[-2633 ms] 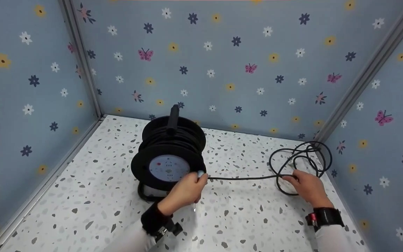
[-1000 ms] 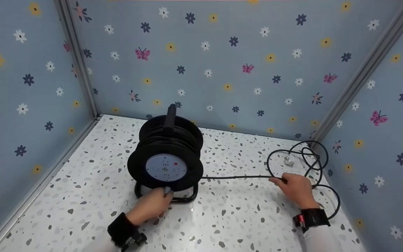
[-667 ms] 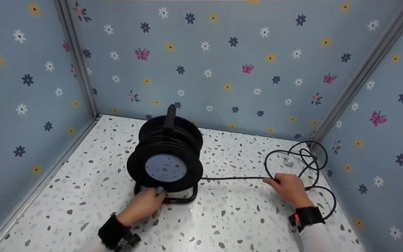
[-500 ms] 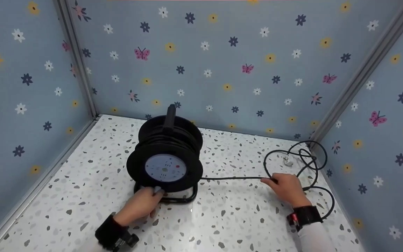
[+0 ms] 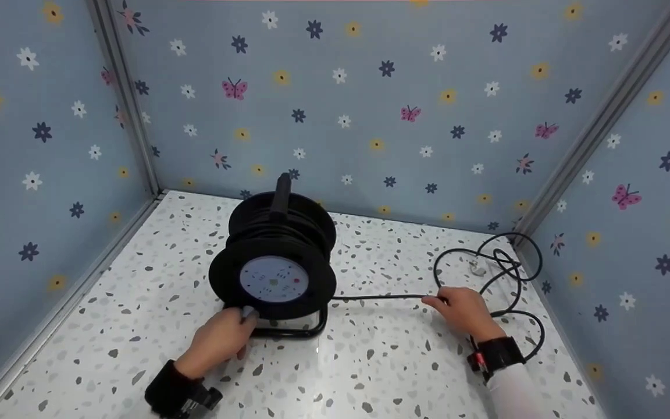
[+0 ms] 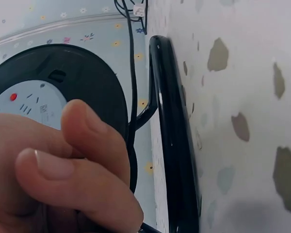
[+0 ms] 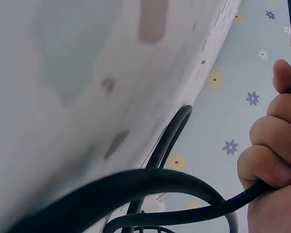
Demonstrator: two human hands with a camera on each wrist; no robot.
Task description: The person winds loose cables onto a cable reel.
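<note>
A black cable reel (image 5: 273, 256) with a pale round socket panel (image 5: 274, 279) stands on a tubular frame (image 5: 288, 333). My left hand (image 5: 221, 337) is at the lower left rim, its curled fingers gripping what looks like a small pale crank knob on the reel. In the left wrist view my fingers mostly hide the grip. Out to the right, my right hand (image 5: 466, 311) grips the black cable (image 5: 378, 297), which runs taut from the reel. Right wrist view: the fingers (image 7: 271, 138) wrap round the cable, whose slack trails behind.
Loose cable loops (image 5: 509, 270) lie near the right corner, beside a pale plug (image 5: 477, 267). Flower-patterned walls (image 5: 346, 105) close off the back and both sides of the speckled white floor (image 5: 364, 355). A carry handle (image 5: 281, 198) rises above the reel.
The reel has turned clockwise; its red button moved from the panel's left to its right. My left hand travelled round the rim to lower left. My right hand moved left with the cable.
</note>
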